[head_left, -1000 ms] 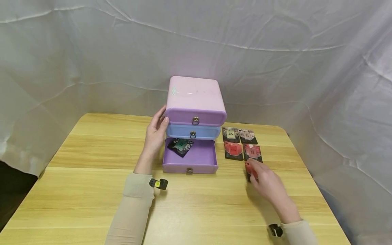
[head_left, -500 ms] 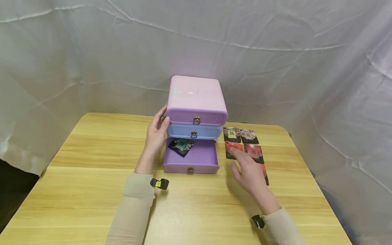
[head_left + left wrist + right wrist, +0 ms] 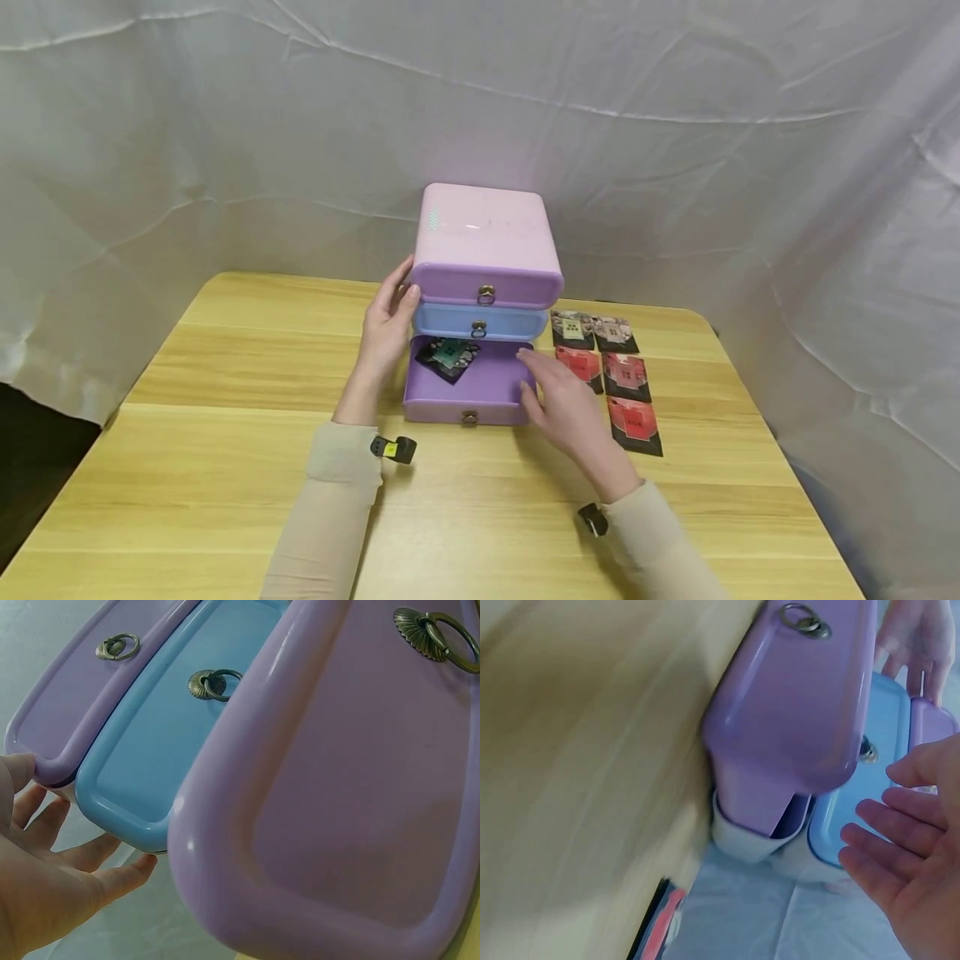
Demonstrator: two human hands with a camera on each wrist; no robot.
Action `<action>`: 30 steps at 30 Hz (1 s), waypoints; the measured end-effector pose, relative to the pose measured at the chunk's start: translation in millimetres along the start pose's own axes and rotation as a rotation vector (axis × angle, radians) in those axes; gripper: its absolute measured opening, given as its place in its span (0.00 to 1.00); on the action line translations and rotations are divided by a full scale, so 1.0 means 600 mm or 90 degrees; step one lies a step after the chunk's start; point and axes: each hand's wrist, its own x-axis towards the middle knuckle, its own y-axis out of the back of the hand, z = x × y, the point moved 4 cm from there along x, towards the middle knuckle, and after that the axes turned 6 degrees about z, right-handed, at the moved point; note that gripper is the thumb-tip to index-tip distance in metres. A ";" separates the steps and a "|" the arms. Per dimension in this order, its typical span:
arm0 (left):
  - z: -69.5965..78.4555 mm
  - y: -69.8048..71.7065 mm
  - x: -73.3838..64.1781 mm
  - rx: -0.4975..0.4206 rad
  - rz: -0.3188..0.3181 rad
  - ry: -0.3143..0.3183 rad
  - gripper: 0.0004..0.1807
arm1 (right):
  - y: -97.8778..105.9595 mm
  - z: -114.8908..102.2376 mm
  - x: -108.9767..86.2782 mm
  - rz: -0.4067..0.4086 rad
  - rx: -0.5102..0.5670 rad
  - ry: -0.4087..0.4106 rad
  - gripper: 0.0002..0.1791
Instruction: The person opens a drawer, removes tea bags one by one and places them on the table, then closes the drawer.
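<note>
A small pink, purple and blue drawer cabinet (image 3: 487,229) stands at the back of the table. Its purple bottom drawer (image 3: 480,387) is pulled out and holds a dark flat square packet with a green label (image 3: 450,354). Against the cabinet's left side rests my left hand (image 3: 386,329); its thumb touches the front edge of the top drawer (image 3: 82,682), and the other fingers lie along the side. Over the right wall of the pulled-out drawer hovers my right hand (image 3: 566,408), fingers loosely extended, with nothing visible in it. The blue middle drawer (image 3: 450,322) is closed.
Right of the cabinet lie several flat square packets: one with a yellowish label (image 3: 573,327), a pale one (image 3: 615,332), and red ones such as the nearest red packet (image 3: 634,421). A grey cloth (image 3: 337,125) hangs behind the wooden table (image 3: 225,467).
My right hand has moved left from the nearest red packet, across the other packets, to the bottom drawer. That red packet is now uncovered on the table. My left hand has stayed on the cabinet.
</note>
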 end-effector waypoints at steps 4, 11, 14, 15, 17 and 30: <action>0.000 0.000 0.001 0.005 0.002 -0.002 0.28 | -0.013 -0.011 0.016 -0.028 -0.002 0.000 0.27; 0.000 0.000 0.002 0.012 0.006 0.000 0.28 | -0.038 -0.023 0.046 -0.081 0.008 0.036 0.27; 0.001 -0.001 0.001 0.013 0.007 0.000 0.28 | -0.047 -0.030 0.059 -0.112 0.001 0.045 0.28; 0.000 -0.001 0.001 0.014 0.008 0.001 0.28 | -0.050 -0.032 0.063 -0.123 -0.001 0.046 0.29; 0.000 0.000 0.001 0.013 0.007 0.003 0.28 | -0.057 -0.037 0.070 -0.144 -0.004 0.045 0.29; -0.001 0.000 0.003 -0.002 0.007 -0.012 0.27 | -0.110 -0.068 0.111 -0.266 -0.036 0.010 0.30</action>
